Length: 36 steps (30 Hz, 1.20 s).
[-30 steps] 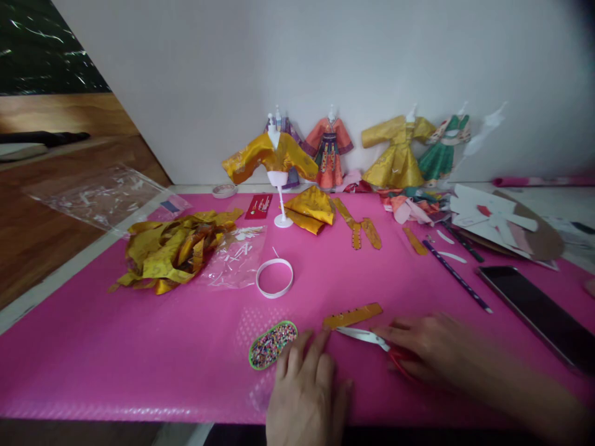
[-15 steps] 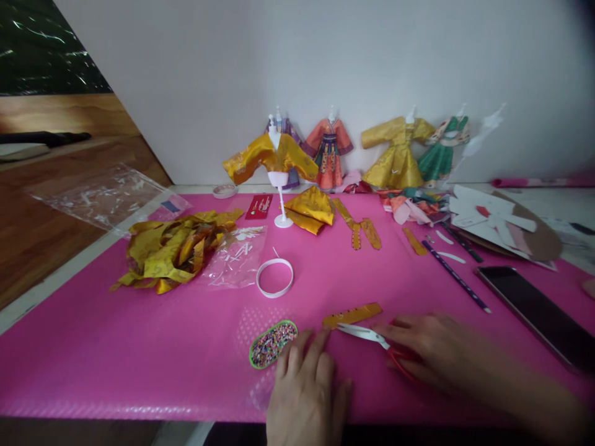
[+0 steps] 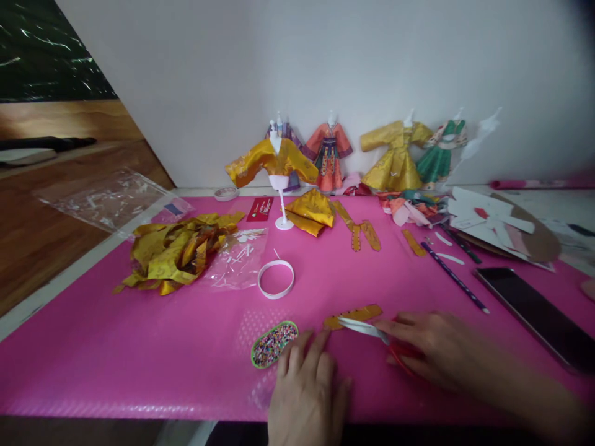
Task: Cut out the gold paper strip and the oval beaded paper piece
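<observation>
My right hand (image 3: 425, 347) is closed round the red handles of a pair of scissors (image 3: 362, 327). The white blades point left and their tips lie over a narrow gold fabric strip (image 3: 367, 312) with small dark marks along its edge. My left hand (image 3: 304, 384) rests flat on the pink mat, fingers stretched out. One of its fingertips is at the strip's left end; whether it presses on it I cannot tell. Close beside that hand is a green-rimmed oval tray (image 3: 253, 356) of small multicoloured beads, partly under the fingers.
A tape roll (image 3: 276, 296) and a heap of gold fabric scraps (image 3: 162, 254) lie left of centre. Behind stands a doll form in a gold jacket (image 3: 258, 161), with several small dressed forms along the wall. A pencil (image 3: 453, 275) and a phone (image 3: 534, 316) lie right.
The scissors' blade tips have shifted slightly up over the gold strip, and the blades look nearer together. My left hand has hardly moved. The whole view has shifted a little.
</observation>
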Each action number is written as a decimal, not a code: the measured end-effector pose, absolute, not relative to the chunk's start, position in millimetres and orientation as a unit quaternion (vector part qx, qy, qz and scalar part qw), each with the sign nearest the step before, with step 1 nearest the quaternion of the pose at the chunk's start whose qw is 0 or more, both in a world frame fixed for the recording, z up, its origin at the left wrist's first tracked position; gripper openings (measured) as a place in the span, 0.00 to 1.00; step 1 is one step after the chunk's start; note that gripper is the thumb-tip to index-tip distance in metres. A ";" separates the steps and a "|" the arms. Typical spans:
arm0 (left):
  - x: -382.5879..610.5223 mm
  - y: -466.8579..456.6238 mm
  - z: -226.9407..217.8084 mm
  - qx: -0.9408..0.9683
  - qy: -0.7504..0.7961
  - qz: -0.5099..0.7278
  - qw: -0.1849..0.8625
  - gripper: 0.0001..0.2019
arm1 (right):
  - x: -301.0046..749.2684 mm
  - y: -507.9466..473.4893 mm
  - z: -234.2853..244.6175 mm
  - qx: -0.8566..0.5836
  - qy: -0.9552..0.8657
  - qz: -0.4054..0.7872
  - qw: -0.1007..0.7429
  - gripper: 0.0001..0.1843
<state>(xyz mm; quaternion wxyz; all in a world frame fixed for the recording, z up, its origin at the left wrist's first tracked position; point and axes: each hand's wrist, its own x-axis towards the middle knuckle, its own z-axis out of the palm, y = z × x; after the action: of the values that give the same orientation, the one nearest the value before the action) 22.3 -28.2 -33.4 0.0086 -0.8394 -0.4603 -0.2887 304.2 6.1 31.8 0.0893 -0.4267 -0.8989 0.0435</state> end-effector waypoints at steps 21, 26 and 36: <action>-8.3 -35.4 -18.6 -0.822 -0.372 -0.431 -0.016 0.11 | 311.6 -37.0 -37.7 -0.520 -0.800 0.073 0.289 0.22; -42.5 -23.8 -21.3 -0.773 -0.476 -0.416 0.061 0.09 | 310.6 -38.7 -45.7 -0.540 -0.780 0.066 0.310 0.22; -72.7 -6.0 -42.6 -0.734 -0.576 -0.355 0.052 0.18 | 312.3 -39.2 -55.3 -0.568 -0.747 0.065 0.340 0.20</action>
<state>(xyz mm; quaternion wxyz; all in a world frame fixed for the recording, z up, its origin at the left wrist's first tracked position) -72.7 -6.0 -42.6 0.0520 -0.7345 -0.5763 -0.3545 312.3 -39.2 -55.3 0.3401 -0.5681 -0.7466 0.0654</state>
